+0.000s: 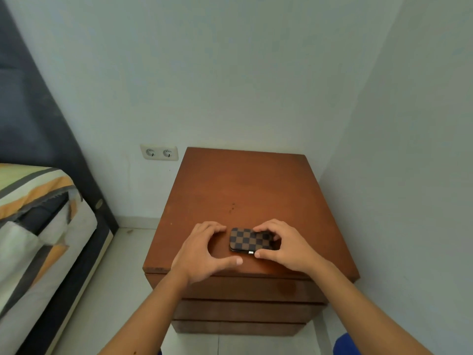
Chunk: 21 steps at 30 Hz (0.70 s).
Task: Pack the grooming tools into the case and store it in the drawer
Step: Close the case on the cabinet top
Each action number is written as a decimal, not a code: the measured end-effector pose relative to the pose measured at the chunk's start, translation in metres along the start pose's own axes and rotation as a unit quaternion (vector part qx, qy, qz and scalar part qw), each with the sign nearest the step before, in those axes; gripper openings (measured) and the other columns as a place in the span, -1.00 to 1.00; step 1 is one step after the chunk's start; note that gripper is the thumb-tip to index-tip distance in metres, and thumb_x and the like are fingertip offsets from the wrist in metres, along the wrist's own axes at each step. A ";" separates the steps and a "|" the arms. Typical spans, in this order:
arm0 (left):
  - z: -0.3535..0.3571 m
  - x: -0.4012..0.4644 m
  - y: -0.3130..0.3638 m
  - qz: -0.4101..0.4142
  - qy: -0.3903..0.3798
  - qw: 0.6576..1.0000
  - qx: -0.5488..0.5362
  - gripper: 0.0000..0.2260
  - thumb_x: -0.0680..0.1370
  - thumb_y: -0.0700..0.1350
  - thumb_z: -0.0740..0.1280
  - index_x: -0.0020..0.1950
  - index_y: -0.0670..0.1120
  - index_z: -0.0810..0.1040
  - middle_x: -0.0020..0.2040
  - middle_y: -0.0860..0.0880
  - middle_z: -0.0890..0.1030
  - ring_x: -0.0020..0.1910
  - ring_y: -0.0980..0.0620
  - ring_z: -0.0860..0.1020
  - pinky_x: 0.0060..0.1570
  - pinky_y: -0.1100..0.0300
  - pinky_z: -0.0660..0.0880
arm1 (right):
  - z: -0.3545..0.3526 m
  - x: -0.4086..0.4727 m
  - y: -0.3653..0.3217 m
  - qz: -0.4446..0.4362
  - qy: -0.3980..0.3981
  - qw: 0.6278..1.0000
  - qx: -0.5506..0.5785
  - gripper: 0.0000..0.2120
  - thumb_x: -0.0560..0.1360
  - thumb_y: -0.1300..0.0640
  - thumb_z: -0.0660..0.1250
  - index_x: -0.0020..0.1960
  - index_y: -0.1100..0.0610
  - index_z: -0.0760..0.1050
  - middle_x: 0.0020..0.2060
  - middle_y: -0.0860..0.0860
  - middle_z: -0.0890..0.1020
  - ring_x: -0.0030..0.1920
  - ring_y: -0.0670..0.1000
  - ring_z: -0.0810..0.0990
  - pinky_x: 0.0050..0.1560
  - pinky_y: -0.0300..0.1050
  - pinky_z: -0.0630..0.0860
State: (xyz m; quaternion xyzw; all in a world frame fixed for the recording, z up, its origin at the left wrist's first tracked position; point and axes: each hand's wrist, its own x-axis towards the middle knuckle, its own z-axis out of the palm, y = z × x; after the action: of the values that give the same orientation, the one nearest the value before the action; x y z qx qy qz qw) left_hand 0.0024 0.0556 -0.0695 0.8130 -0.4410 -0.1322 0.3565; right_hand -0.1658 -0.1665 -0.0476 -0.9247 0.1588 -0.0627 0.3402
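The case (252,240) lay closed near the front edge of the tabletop (245,185), its brown and black checks plain to see, though its right end was covered by the right hand (286,248). That hand gripped it, fingers curled over the far edge and thumb against the near side by a small pale tab. No tools could be seen. The left hand (202,252) hovered just beside the case's left end, fingers and thumb spread in a loose curve and holding nothing; whether its fingertips touched the wood was hard to tell. Below the top, three drawer fronts (245,310) sat shut, the lowest partly cut off by the forearms. A double wall socket (159,152) sat left of the cabinet, and a bed (38,221) with striped bedding lay further left.
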 end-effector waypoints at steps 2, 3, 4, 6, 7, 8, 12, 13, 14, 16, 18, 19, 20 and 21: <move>0.001 0.000 -0.001 -0.007 0.017 0.999 -0.040 -0.30 0.33 0.55 0.43 0.34 0.21 0.54 0.28 0.35 0.45 0.28 0.34 0.42 0.29 0.24 0.48 | 0.010 -0.003 -0.001 -0.006 0.010 1.000 0.021 -0.48 0.42 -0.11 0.59 0.34 -0.18 0.56 0.26 -0.28 0.56 0.29 -0.19 0.49 0.27 -0.16 0.50; 0.001 0.000 -0.002 -0.007 0.025 0.998 -0.050 -0.37 0.36 0.52 0.43 0.30 0.21 0.57 0.25 0.35 0.48 0.28 0.33 0.43 0.28 0.22 0.50 | 0.014 -0.004 -0.001 -0.009 0.021 0.999 0.034 -0.49 0.42 -0.12 0.59 0.34 -0.19 0.56 0.27 -0.28 0.56 0.30 -0.19 0.49 0.29 -0.17 0.49; 0.001 0.000 -0.002 -0.003 0.031 0.998 -0.054 -0.43 0.39 0.48 0.42 0.28 0.20 0.59 0.23 0.34 0.51 0.27 0.30 0.44 0.26 0.21 0.51 | 0.017 -0.006 0.000 -0.008 0.032 0.999 0.044 -0.49 0.42 -0.13 0.58 0.34 -0.19 0.57 0.28 -0.28 0.57 0.31 -0.19 0.49 0.30 -0.17 0.49; 0.002 0.001 -0.005 0.012 0.037 0.998 -0.049 -0.51 0.43 0.40 0.45 0.26 0.18 0.61 0.22 0.32 0.53 0.26 0.27 0.45 0.26 0.20 0.51 | 0.020 -0.008 0.001 -0.007 0.046 0.997 0.053 -0.51 0.43 -0.15 0.57 0.34 -0.18 0.57 0.29 -0.26 0.57 0.32 -0.18 0.49 0.32 -0.17 0.48; 0.003 0.003 -0.006 0.018 0.038 0.998 -0.042 -0.54 0.45 0.34 0.49 0.26 0.17 0.61 0.22 0.31 0.54 0.26 0.27 0.45 0.26 0.20 0.50 | 0.021 -0.008 0.002 -0.008 0.051 0.997 0.054 -0.51 0.44 -0.14 0.57 0.35 -0.17 0.57 0.30 -0.25 0.57 0.32 -0.18 0.49 0.33 -0.18 0.48; 0.004 0.004 -0.008 0.022 0.037 0.998 -0.035 -0.58 0.47 0.28 0.53 0.26 0.16 0.61 0.22 0.31 0.53 0.25 0.28 0.45 0.26 0.21 0.49 | 0.022 -0.008 0.001 -0.007 0.053 0.997 0.051 -0.50 0.45 -0.12 0.57 0.36 -0.14 0.57 0.30 -0.23 0.57 0.32 -0.18 0.49 0.33 -0.20 0.47; 0.009 0.006 -0.013 0.037 0.036 0.999 -0.007 -0.58 0.49 0.23 0.55 0.29 0.15 0.58 0.23 0.25 0.53 0.26 0.26 0.43 0.27 0.20 0.47 | 0.025 -0.007 0.000 -0.012 0.061 0.998 0.029 -0.47 0.46 -0.11 0.58 0.38 -0.05 0.56 0.29 -0.17 0.57 0.31 -0.14 0.47 0.29 -0.25 0.45; 0.009 0.007 -0.013 0.040 0.035 0.999 -0.003 -0.57 0.49 0.23 0.54 0.29 0.14 0.58 0.24 0.24 0.53 0.26 0.25 0.43 0.27 0.20 0.47 | 0.026 -0.007 0.001 -0.015 0.062 0.998 0.020 -0.47 0.46 -0.13 0.57 0.38 -0.05 0.56 0.29 -0.17 0.57 0.32 -0.14 0.45 0.29 -0.25 0.45; 0.010 0.007 -0.013 0.040 0.035 0.999 -0.001 -0.57 0.49 0.22 0.54 0.30 0.13 0.57 0.24 0.23 0.53 0.27 0.23 0.43 0.28 0.20 0.47 | 0.027 -0.007 0.001 -0.020 0.062 0.998 0.014 -0.46 0.46 -0.14 0.57 0.38 -0.05 0.56 0.28 -0.17 0.56 0.33 -0.14 0.43 0.30 -0.23 0.45; 0.010 0.007 -0.014 0.043 0.037 0.998 0.006 -0.57 0.50 0.22 0.54 0.30 0.12 0.57 0.24 0.22 0.53 0.28 0.21 0.43 0.29 0.18 0.47 | 0.028 -0.006 0.003 -0.025 0.060 0.998 0.008 -0.46 0.46 -0.16 0.56 0.37 -0.06 0.55 0.27 -0.17 0.56 0.33 -0.13 0.41 0.30 -0.20 0.46; 0.011 0.007 -0.014 0.047 0.037 0.998 0.014 -0.56 0.51 0.22 0.53 0.31 0.12 0.56 0.25 0.20 0.53 0.30 0.20 0.43 0.30 0.17 0.47 | 0.027 -0.005 0.003 -0.024 0.060 0.998 0.008 -0.47 0.46 -0.16 0.56 0.37 -0.06 0.54 0.27 -0.17 0.56 0.32 -0.12 0.41 0.30 -0.17 0.47; 0.011 0.006 -0.015 0.046 0.037 0.998 0.015 -0.56 0.52 0.22 0.52 0.32 0.11 0.56 0.26 0.20 0.53 0.30 0.20 0.42 0.30 0.17 0.47 | 0.027 -0.006 0.002 -0.024 0.061 0.998 0.007 -0.47 0.46 -0.15 0.56 0.37 -0.06 0.54 0.26 -0.17 0.56 0.31 -0.11 0.41 0.30 -0.16 0.48; 0.011 0.006 -0.014 0.044 0.036 0.998 0.017 -0.56 0.52 0.22 0.52 0.33 0.12 0.55 0.27 0.19 0.53 0.31 0.21 0.42 0.31 0.17 0.47 | 0.028 -0.006 0.002 -0.024 0.061 0.998 0.005 -0.47 0.46 -0.15 0.55 0.37 -0.06 0.54 0.26 -0.17 0.56 0.31 -0.11 0.41 0.29 -0.15 0.48; 0.011 0.006 -0.014 0.044 0.036 0.998 0.019 -0.56 0.52 0.22 0.51 0.34 0.12 0.55 0.27 0.19 0.53 0.31 0.21 0.41 0.31 0.17 0.47 | 0.028 -0.006 0.001 -0.024 0.062 0.998 0.003 -0.47 0.47 -0.15 0.55 0.37 -0.05 0.53 0.26 -0.17 0.55 0.31 -0.11 0.41 0.30 -0.15 0.48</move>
State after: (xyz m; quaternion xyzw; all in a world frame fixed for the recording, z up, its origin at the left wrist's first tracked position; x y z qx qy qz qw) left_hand 0.0086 0.0505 -0.0868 0.8036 -0.4658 -0.0791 0.3620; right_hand -0.1657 -0.1486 -0.0695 -0.9215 0.1567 -0.1285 0.3313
